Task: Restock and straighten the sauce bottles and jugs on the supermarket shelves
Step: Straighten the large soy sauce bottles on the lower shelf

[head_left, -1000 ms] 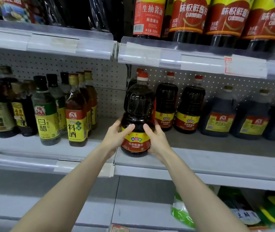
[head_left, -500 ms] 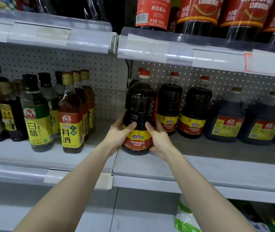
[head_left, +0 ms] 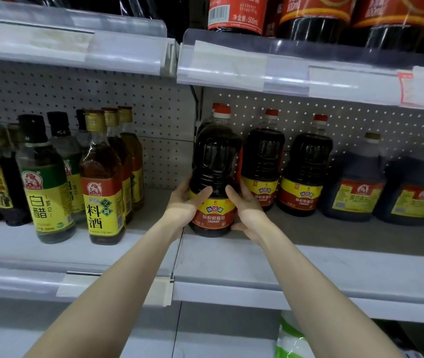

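A dark soy sauce jug (head_left: pixel 216 161) with a red cap and a red and yellow label stands upright on the middle shelf (head_left: pixel 309 264), at its left end. My left hand (head_left: pixel 183 206) grips its lower left side. My right hand (head_left: pixel 247 211) grips its lower right side, and both thumbs lie across the label. Another red cap shows just behind it. Two matching jugs (head_left: pixel 262 164) (head_left: pixel 305 171) stand to its right, further back.
Darker jugs with gold caps (head_left: pixel 355 182) fill the right of the shelf. Vinegar (head_left: pixel 43 182) and cooking wine bottles (head_left: pixel 102 182) stand in rows on the left section. Big soy bottles (head_left: pixel 314 14) line the shelf above. Green packets (head_left: pixel 293 342) lie on the shelf below.
Both hands have slid the jug a little further back on the shelf, closer to the row behind. The camera has tilted down and moved closer.
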The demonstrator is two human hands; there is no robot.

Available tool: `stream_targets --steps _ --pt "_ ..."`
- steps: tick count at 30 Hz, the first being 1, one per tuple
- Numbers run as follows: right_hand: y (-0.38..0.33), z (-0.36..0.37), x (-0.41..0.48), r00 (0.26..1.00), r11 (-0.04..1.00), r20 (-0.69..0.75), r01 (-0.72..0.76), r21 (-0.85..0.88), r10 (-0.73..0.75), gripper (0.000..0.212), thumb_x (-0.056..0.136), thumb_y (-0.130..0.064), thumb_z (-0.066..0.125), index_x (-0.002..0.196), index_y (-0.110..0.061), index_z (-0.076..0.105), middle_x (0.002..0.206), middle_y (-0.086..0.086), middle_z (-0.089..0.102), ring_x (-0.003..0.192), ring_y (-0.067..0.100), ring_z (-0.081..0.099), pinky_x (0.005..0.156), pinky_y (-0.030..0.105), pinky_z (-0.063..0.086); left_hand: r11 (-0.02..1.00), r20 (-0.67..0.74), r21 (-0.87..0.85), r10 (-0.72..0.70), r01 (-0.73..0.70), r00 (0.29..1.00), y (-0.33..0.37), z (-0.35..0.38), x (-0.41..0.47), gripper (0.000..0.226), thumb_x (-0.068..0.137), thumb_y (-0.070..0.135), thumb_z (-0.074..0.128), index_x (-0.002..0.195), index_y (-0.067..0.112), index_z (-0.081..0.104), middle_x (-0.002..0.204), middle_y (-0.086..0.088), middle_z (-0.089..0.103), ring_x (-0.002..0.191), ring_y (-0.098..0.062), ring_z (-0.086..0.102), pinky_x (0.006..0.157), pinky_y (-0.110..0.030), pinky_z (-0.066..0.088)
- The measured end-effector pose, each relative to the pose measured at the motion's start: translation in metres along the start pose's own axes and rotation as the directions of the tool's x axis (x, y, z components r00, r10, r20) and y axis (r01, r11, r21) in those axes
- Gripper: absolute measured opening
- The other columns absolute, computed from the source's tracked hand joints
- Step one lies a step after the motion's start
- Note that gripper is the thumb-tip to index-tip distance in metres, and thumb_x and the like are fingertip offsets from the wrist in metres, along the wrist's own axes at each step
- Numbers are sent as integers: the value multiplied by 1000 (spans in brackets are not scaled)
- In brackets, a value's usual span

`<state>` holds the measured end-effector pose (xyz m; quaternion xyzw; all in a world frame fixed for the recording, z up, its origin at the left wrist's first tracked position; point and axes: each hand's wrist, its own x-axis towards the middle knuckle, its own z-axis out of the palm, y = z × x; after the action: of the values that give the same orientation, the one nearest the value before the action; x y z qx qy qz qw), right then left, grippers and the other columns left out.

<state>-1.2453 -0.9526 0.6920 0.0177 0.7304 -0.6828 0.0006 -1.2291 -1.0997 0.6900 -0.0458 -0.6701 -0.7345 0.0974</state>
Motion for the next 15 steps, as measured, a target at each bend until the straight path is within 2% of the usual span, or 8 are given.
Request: stream_targets --steps 5,8,15 --pt "-1 1 2 1000 1000 18 -1 -11 1 63 93 -49 55 147 -49 23 154 -1 35 138 35 36 98 65 39 999 -15 45 25 -24 1000 1 1 1 63 86 30 69 143 26 41 122 4 57 96 -9 56 64 -15 46" --pt "-2 1 3 1000 1000 25 -5 -13 5 63 93 -49 54 147 -50 22 154 -1 35 139 36 35 98 66 39 997 -25 70 27 -25 999 1 0 2 65 86 32 69 143 26 40 135 -1 55 103 -11 53 66 -16 45" --pt "-1 2 5 1000 1000 3 -12 -15 12 63 94 -51 52 148 -48 21 154 -1 35 138 34 36 102 64 38 995 -28 99 33 -30 999 0 1 2 63 87 33 67 143 28 39 138 -1 53 103 -9 52 67 -14 44"
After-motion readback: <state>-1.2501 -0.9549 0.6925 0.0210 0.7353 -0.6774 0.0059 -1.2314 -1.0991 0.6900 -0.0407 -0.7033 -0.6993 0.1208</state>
